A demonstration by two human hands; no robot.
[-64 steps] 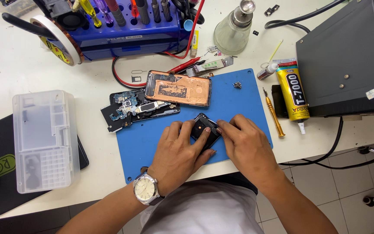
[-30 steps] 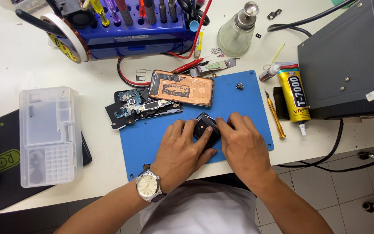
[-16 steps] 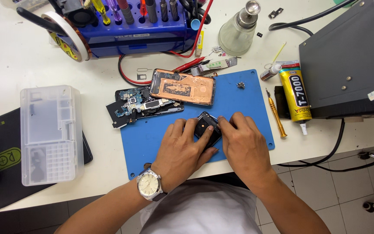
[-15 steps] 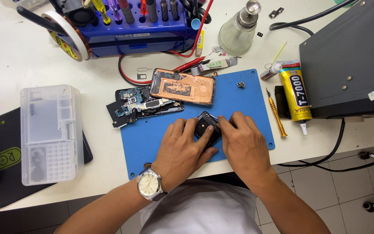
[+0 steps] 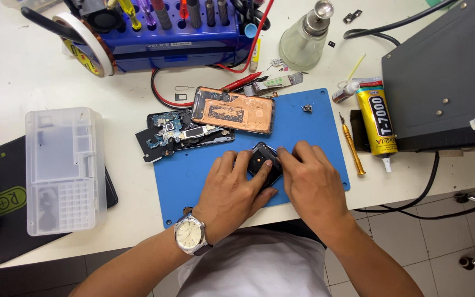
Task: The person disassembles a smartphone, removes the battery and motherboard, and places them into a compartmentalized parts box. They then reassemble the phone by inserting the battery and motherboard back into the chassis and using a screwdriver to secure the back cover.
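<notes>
Centrally on the blue work mat (image 5: 193, 181), both hands meet over a small black phone part (image 5: 263, 162). Left hand (image 5: 229, 192) lies palm down, wristwatch (image 5: 189, 235) on the wrist; its fingers (image 5: 241, 163) are held close together and curl round the left and lower edges of the part, the thumb tip showing just under it. Right hand (image 5: 313, 184) comes in from the right, fingers bunched, with the forefinger and thumb pinching the upper right corner of the part. Whether a tool sits between those fingertips cannot be told. The part rests on or just above the mat; contact with the mat is hidden by the hands.

Just above the hands, on the upper edge of the mat, lies a copper-coloured phone back plate (image 5: 233, 110). Touching its left side is an opened phone frame with exposed circuit boards (image 5: 180, 133), partly off the mat. A few small screws (image 5: 307, 108) lie near the mat's upper right corner. Right of the mat: a yellow-handled screwdriver (image 5: 352, 146) and, beside it, a yellow and black glue tube (image 5: 377, 121), next to a dark grey equipment box (image 5: 443, 77). Left of the mat, well apart, stands a clear plastic compartment box (image 5: 64, 168). At the back of the white table (image 5: 23, 82): a blue tool rack (image 5: 177, 33) and a glass dispenser bottle (image 5: 305, 36).
</notes>
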